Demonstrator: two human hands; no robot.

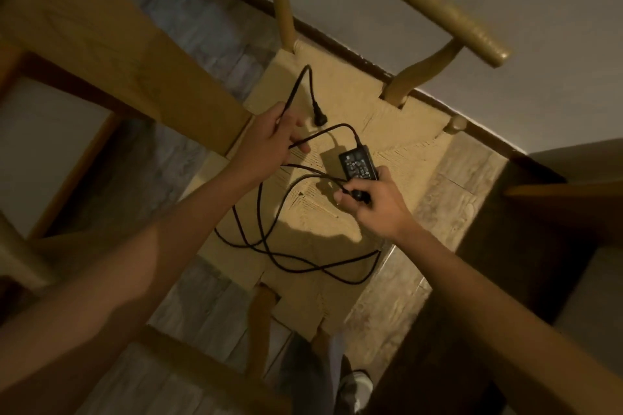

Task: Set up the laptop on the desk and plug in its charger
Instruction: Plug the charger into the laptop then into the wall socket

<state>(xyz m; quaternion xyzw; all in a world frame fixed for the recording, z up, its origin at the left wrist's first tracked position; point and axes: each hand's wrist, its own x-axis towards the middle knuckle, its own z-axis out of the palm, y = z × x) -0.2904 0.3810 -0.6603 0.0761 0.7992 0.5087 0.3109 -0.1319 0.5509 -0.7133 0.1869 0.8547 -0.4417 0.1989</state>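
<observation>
Charger is over the woven chair seat (340, 239), not yet at any desk; no laptop and no socket in view. Left hand (269, 141) has fingers curled round the mains cable (295, 93), whose wall plug (317, 111) dangles just past the knuckles; right hand (371, 202) pinches the other lead right at a thick dark bit on the cord (ferrite or connector, cannot tell) with the power brick (358, 163) just beyond its fingertips, whether held or resting on the seat unclear. Hands are apart, each closed on its own stretch of cord.

Risks: slack cable loops (293, 259) cross each other and droop off the seat's front edge near the chair leg (259, 323); lifting now could pull the crossing into a knot or snag the leg; brick, if only hanging from the cord, may swing and strain the joint; dangling plug could knock the wooden table frame (111, 44) beside it; dim light makes the tangle hard to read.
</observation>
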